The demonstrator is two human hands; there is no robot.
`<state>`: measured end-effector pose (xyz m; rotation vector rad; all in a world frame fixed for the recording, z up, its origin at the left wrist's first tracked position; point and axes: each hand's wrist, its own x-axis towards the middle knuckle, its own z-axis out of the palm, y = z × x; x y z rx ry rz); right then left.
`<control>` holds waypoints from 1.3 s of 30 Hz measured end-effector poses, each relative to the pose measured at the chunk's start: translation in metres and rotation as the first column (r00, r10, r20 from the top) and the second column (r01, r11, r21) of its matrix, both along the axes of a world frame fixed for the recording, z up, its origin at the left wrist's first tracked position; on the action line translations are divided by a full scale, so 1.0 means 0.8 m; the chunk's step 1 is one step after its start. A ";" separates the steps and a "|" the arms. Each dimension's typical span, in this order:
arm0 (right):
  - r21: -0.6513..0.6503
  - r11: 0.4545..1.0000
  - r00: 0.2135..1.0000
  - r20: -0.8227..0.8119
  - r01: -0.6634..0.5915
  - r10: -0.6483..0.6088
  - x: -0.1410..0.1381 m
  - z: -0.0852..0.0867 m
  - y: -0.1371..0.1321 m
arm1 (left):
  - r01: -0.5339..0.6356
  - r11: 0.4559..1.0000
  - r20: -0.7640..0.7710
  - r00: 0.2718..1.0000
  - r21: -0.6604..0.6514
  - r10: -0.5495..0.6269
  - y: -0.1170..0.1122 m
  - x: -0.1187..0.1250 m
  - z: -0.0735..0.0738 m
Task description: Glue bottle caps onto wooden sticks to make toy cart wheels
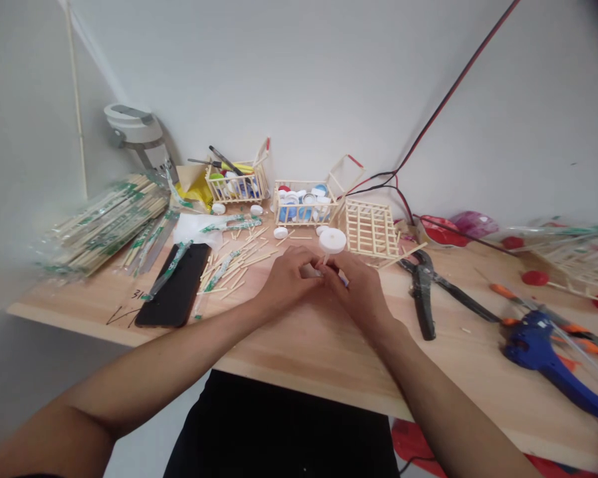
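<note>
Stick (pixel 325 259) with white cap (pixel 332 240) uppermost, long axis near upright, in closed pinch of 2 hands (pixel 290 272) (pixel 357 282).

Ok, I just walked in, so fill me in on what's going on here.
A person is working at a wooden table with bare hands. The right hand pinches a thin stick topped by a white disc; the left hand is right up against it, though whether it grips too is hard to tell. Behind the hands stand two stick-built carts, the nearer one filled with bottle caps, beside a stick grid. Loose sticks lie to the left.
</note>
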<state>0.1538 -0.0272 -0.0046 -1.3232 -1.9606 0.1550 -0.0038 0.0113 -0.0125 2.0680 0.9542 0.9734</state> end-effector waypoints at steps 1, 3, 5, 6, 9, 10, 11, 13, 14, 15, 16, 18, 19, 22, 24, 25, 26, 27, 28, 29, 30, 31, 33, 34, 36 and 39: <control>0.002 1.000 1.000 -0.001 0.001 -0.001 0.000 0.000 0.000 | -0.004 1.000 -0.003 1.000 -0.003 0.004 0.000 0.000 0.000; 0.010 1.000 1.000 -0.001 0.000 0.000 0.000 0.000 0.000 | -0.007 1.000 -0.001 1.000 -0.006 0.007 0.000 0.000 -0.001; 0.022 1.000 1.000 -0.001 -0.004 0.004 0.000 0.000 0.001 | -0.003 1.000 0.006 1.000 -0.010 0.003 0.000 0.000 0.000; 0.025 1.000 1.000 0.000 -0.006 0.006 0.000 0.000 0.001 | -0.001 1.000 0.011 1.000 -0.012 0.001 0.000 -0.001 0.000; 0.020 1.000 1.000 -0.003 -0.004 0.004 0.001 0.001 0.000 | 0.001 1.000 0.035 0.999 -0.018 0.000 0.000 -0.001 0.000; 0.017 1.000 1.000 -0.005 0.000 0.000 0.002 0.001 0.000 | 0.004 1.000 0.046 0.999 -0.018 -0.003 0.000 -0.001 -0.001; 0.015 1.000 1.000 -0.006 0.003 -0.003 0.002 0.001 -0.001 | 0.007 1.000 0.057 0.998 -0.017 -0.006 0.000 -0.001 -0.001; 0.020 1.000 1.000 -0.008 0.016 -0.016 0.004 0.002 -0.001 | 0.008 1.000 0.068 0.998 -0.022 -0.006 0.000 -0.001 -0.002; 0.023 0.999 1.000 -0.006 0.024 -0.024 0.004 0.001 -0.001 | 0.005 1.000 0.068 0.998 -0.028 -0.003 0.000 -0.001 -0.003; 0.029 0.999 0.999 -0.001 0.033 -0.033 0.005 0.001 -0.001 | 0.000 0.999 0.066 0.998 -0.036 0.003 0.000 -0.002 -0.003; 0.037 0.998 0.999 0.004 0.042 -0.042 0.006 0.001 -0.001 | -0.007 0.999 0.062 0.998 -0.045 0.010 0.000 -0.002 -0.002; 0.051 0.997 0.998 0.018 0.053 -0.054 0.007 0.000 0.000 | -0.016 0.998 0.046 0.999 -0.065 0.019 -0.001 -0.002 0.000; 0.055 0.997 0.998 0.025 0.054 -0.056 0.008 -0.001 0.001 | -0.019 0.997 0.039 0.999 -0.074 0.022 -0.002 -0.002 0.001; 0.062 0.996 0.997 0.034 0.064 -0.066 0.009 -0.002 0.003 | -0.012 0.996 0.035 0.999 -0.094 0.015 -0.003 -0.003 0.003; 0.061 0.996 0.997 0.033 0.071 -0.073 0.009 -0.003 0.003 | -0.007 0.995 0.042 0.999 -0.102 0.011 -0.003 -0.004 0.003; 0.060 0.996 0.997 0.033 0.073 -0.075 0.009 -0.003 0.003 | -0.006 0.995 0.046 0.999 -0.101 0.011 -0.002 -0.004 0.003; 0.059 0.996 0.997 0.031 0.073 -0.075 0.009 -0.003 0.003 | -0.005 0.995 0.049 0.999 -0.098 0.010 -0.002 -0.004 0.002; 0.060 0.995 0.997 0.031 0.074 -0.076 0.009 -0.003 0.003 | -0.005 0.996 0.054 0.998 -0.093 0.010 -0.002 -0.004 0.001; 0.062 0.995 0.996 0.030 0.077 -0.079 0.009 -0.003 0.003 | -0.003 0.996 0.059 0.998 -0.086 0.008 -0.001 -0.004 0.000; 0.063 0.995 0.996 0.032 0.078 -0.081 0.009 -0.003 0.003 | -0.001 0.997 0.064 0.998 -0.080 0.006 -0.001 -0.004 0.000; 0.065 0.995 0.996 0.034 0.080 -0.082 0.008 -0.003 0.003 | 0.002 0.997 0.069 0.998 -0.077 0.003 -0.001 -0.004 0.000; 0.066 0.994 0.996 0.036 0.083 -0.086 0.008 -0.003 0.003 | 0.003 0.997 0.072 0.997 -0.076 0.002 -0.001 -0.004 -0.001; 0.067 0.993 0.995 0.038 0.092 -0.095 0.009 -0.003 0.003 | 0.010 0.997 0.082 0.997 -0.081 -0.003 -0.001 -0.005 0.000; 0.067 0.993 0.994 0.037 0.097 -0.100 0.009 -0.003 0.003 | 0.015 0.996 0.089 0.996 -0.089 -0.007 -0.002 -0.005 0.000; 0.065 0.993 0.994 0.030 0.102 -0.105 0.008 -0.002 0.003 | 0.025 0.993 0.105 0.994 -0.113 -0.013 -0.002 -0.005 0.000; 0.046 0.994 0.995 0.006 0.104 -0.104 0.008 -0.002 0.002 | 0.029 0.989 0.126 0.992 -0.147 -0.010 -0.003 -0.005 -0.001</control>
